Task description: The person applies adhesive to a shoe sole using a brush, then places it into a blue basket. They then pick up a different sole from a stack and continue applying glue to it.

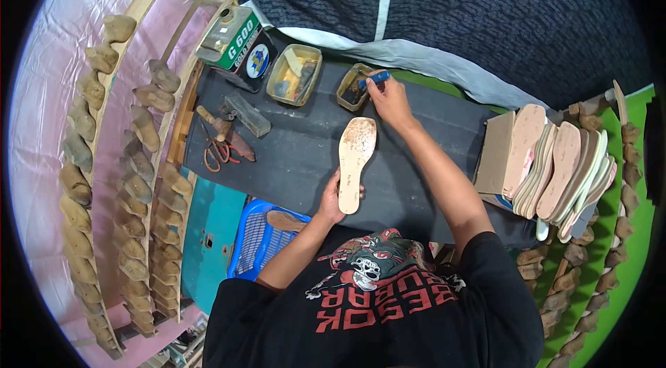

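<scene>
On the dark surface (291,160), at its middle, lies an insole (356,160), long axis running near to far, toe end far, face mottled with pale and reddish patches. Left hand (333,200) closed on the near heel end of the insole, fingers curled under its edge, thumb on top, pinning it flat. Right hand (390,99) far of the toe end, fingers pressed together in a pinch round a blue-handled brush (373,78), its tip dipped at the small glue tin (352,88) just beside the insole's far end. Left of that tin, a larger rectangular tray (294,75) with scraps in it. Farther left, at the far corner, a green and white can marked G 600 (232,38), tilted. Near that, a dark block (246,115), a wooden-handled hammer (216,124) and red-handled scissors (220,153), close together near the surface's left edge. Off the near left edge, a blue plastic basket (260,240) with another sole piece in it. At the right end, a stack of pale insoles (562,167) leaning on edge against a cardboard box (494,153). Down the far left, curved wooden racks (149,4) loaded with rows of shoe lasts (142,160); more lasts along the right edge over green floor.
</scene>
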A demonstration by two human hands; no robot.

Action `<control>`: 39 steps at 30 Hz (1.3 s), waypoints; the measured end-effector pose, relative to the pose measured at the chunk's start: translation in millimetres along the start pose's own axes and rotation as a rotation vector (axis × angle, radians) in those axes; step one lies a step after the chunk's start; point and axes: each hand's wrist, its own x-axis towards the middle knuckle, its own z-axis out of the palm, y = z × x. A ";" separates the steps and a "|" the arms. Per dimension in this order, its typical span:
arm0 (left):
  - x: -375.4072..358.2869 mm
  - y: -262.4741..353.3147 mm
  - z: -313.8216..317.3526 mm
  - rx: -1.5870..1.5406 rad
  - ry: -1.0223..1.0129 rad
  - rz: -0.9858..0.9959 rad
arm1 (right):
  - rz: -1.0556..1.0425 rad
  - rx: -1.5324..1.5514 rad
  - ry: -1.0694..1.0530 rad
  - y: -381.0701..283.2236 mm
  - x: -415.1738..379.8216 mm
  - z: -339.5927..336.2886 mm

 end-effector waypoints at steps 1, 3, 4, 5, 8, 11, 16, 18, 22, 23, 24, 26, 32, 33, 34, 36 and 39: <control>-2.4 2.4 1.3 -0.011 -0.004 0.004 | 0.016 -0.031 -0.021 0.0 2.7 3.7; -6.5 6.6 3.9 0.002 -0.025 0.021 | 0.051 -0.096 -0.061 0.9 4.6 7.4; -7.3 7.5 3.3 0.010 -0.038 0.029 | 0.058 -0.132 -0.083 0.1 4.5 7.4; -7.8 8.4 3.3 0.008 -0.034 0.031 | 0.048 -0.142 -0.075 1.9 4.7 8.4; -9.8 10.0 2.0 0.013 -0.029 0.038 | 0.030 -0.160 -0.052 1.2 3.6 9.8; -7.9 9.8 -1.3 0.021 -0.037 0.034 | 0.031 -0.134 -0.035 -3.5 2.2 5.9; 3.0 13.8 2.0 0.069 -0.065 0.017 | 0.024 -0.020 -0.004 -8.1 -0.9 -4.1; 7.1 15.9 10.2 0.089 -0.094 0.005 | 0.031 0.019 -0.013 -12.7 -7.5 -12.3; 17.9 21.2 30.9 0.161 -0.129 0.008 | 0.032 0.115 -0.033 -25.9 -34.5 -36.3; 19.9 22.1 35.8 0.174 -0.139 0.010 | 0.043 0.125 -0.044 -30.7 -44.3 -43.2; 22.2 22.7 40.9 0.176 -0.156 0.011 | 0.040 0.252 -0.050 -36.3 -56.2 -48.0; 26.5 20.9 51.3 0.175 -0.180 0.007 | 0.053 0.206 -0.112 -44.0 -76.0 -61.9; 42.2 13.1 62.7 0.119 -0.200 -0.048 | 0.001 0.176 -0.180 -59.5 -116.2 -85.9; 44.6 11.2 60.8 0.117 -0.205 -0.058 | -0.032 0.148 -0.195 -61.3 -118.0 -90.0; 45.2 10.0 62.0 0.116 -0.210 -0.069 | -0.065 0.120 -0.211 -62.0 -119.8 -93.5; 46.6 7.0 65.0 0.101 -0.220 -0.084 | -0.104 0.075 -0.205 -65.8 -121.2 -101.5; 41.7 8.3 81.0 0.080 -0.269 -0.083 | -0.115 0.070 -0.110 -69.6 -114.3 -110.1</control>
